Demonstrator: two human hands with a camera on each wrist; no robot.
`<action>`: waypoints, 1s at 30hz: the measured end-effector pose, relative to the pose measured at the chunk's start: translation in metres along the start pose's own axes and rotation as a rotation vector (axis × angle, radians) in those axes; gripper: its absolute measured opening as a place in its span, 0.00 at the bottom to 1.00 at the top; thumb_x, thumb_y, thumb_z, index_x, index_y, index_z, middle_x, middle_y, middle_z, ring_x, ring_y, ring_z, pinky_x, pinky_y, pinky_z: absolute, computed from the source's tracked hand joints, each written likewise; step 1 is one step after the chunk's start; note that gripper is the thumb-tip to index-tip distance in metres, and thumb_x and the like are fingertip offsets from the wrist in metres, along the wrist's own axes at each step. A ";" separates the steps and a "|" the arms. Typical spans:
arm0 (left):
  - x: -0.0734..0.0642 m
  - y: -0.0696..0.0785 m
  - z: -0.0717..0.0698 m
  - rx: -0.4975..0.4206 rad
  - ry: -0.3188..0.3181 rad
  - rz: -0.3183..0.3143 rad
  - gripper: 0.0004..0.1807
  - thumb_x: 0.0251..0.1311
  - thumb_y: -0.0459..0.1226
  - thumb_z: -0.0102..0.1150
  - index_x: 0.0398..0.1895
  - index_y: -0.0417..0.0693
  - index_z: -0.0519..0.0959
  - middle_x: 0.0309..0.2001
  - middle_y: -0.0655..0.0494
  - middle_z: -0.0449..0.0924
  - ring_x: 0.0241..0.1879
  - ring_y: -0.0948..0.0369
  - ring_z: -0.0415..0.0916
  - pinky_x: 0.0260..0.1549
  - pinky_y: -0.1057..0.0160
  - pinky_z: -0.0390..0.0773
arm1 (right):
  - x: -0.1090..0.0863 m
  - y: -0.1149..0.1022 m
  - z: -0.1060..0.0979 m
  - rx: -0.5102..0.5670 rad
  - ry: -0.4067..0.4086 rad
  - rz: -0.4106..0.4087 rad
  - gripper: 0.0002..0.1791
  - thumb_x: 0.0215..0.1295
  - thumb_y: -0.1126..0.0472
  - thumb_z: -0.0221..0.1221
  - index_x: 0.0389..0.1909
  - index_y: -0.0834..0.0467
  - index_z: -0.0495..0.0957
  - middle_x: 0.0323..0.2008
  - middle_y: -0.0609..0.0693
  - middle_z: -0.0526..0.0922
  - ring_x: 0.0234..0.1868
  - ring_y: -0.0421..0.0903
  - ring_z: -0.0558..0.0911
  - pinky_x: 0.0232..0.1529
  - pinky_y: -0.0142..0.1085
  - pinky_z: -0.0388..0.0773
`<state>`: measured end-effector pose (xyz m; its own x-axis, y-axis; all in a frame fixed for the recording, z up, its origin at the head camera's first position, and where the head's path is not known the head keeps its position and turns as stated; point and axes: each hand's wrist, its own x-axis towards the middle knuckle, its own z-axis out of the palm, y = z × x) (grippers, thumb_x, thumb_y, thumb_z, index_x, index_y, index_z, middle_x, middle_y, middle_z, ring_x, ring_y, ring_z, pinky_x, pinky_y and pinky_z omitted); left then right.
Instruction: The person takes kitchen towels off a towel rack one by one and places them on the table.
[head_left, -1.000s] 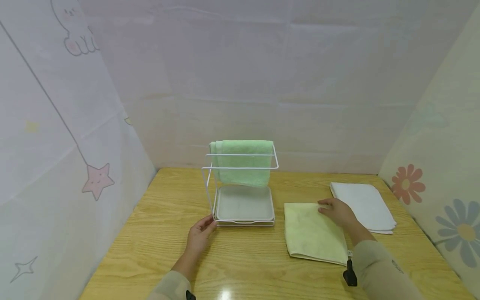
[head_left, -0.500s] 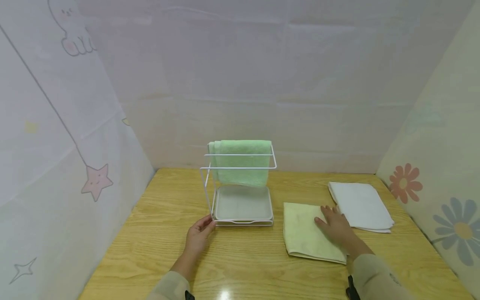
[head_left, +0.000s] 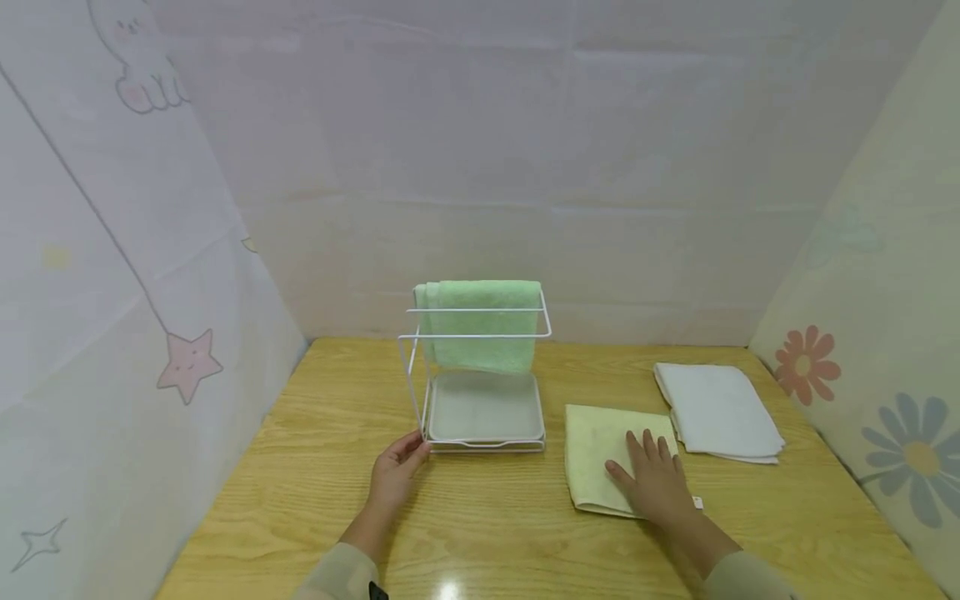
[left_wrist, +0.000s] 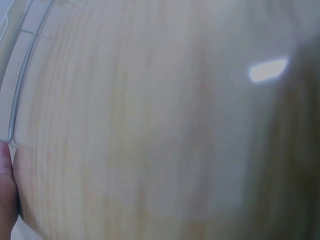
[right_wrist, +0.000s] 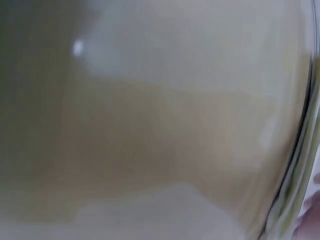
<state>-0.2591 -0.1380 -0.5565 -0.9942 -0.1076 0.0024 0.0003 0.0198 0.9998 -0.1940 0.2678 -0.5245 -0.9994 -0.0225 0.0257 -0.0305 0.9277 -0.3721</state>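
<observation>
A person's left hand [head_left: 397, 473] keeps its grip narrow, pinching the front left corner of a white wire rack [head_left: 480, 336] hung with a green towel [head_left: 487, 323]. To the right, on the desk [head_left: 480, 525], a folded yellow towel [head_left: 596, 450] lies beneath the right hand [head_left: 657, 483], grip wide, moved nearer the person (a second ago, at the far edge). Beside it, a folded white towel [head_left: 716, 408].
</observation>
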 end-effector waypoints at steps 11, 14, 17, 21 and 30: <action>0.001 0.000 0.000 0.001 0.010 -0.009 0.21 0.63 0.33 0.63 0.58 0.33 0.76 0.55 0.36 0.79 0.39 0.76 0.78 0.44 0.76 0.81 | -0.026 -0.036 0.015 0.007 -0.118 0.205 0.56 0.63 0.21 0.38 0.77 0.59 0.46 0.75 0.72 0.39 0.72 0.77 0.34 0.60 0.81 0.26; 0.001 0.000 0.000 0.008 0.009 -0.015 0.22 0.63 0.33 0.63 0.58 0.33 0.76 0.56 0.37 0.79 0.40 0.76 0.77 0.44 0.77 0.80 | -0.024 -0.038 0.016 -0.006 -0.131 0.218 0.58 0.60 0.19 0.39 0.77 0.59 0.46 0.75 0.73 0.38 0.72 0.77 0.34 0.58 0.82 0.25; 0.001 0.001 0.001 0.013 0.009 -0.014 0.22 0.63 0.34 0.63 0.58 0.33 0.76 0.55 0.37 0.79 0.39 0.76 0.77 0.43 0.77 0.80 | -0.017 -0.035 0.017 -0.002 -0.138 0.209 0.59 0.59 0.19 0.40 0.77 0.59 0.44 0.75 0.72 0.36 0.72 0.77 0.33 0.57 0.82 0.24; 0.000 0.002 0.000 0.005 0.016 0.002 0.21 0.63 0.33 0.63 0.57 0.32 0.76 0.54 0.37 0.80 0.39 0.75 0.78 0.42 0.76 0.81 | -0.001 -0.027 0.017 -0.007 -0.134 0.173 0.59 0.59 0.19 0.42 0.78 0.58 0.43 0.75 0.72 0.36 0.73 0.77 0.32 0.57 0.82 0.23; 0.000 0.000 -0.001 0.034 0.003 0.008 0.21 0.63 0.35 0.64 0.57 0.34 0.77 0.53 0.38 0.81 0.40 0.71 0.79 0.42 0.74 0.82 | 0.037 -0.010 0.013 -0.034 -0.150 0.142 0.58 0.60 0.20 0.42 0.78 0.56 0.41 0.76 0.69 0.36 0.74 0.75 0.33 0.60 0.80 0.24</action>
<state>-0.2587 -0.1387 -0.5567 -0.9938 -0.1105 0.0104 0.0045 0.0540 0.9985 -0.2313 0.2528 -0.5319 -0.9848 0.0569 -0.1642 0.1092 0.9376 -0.3301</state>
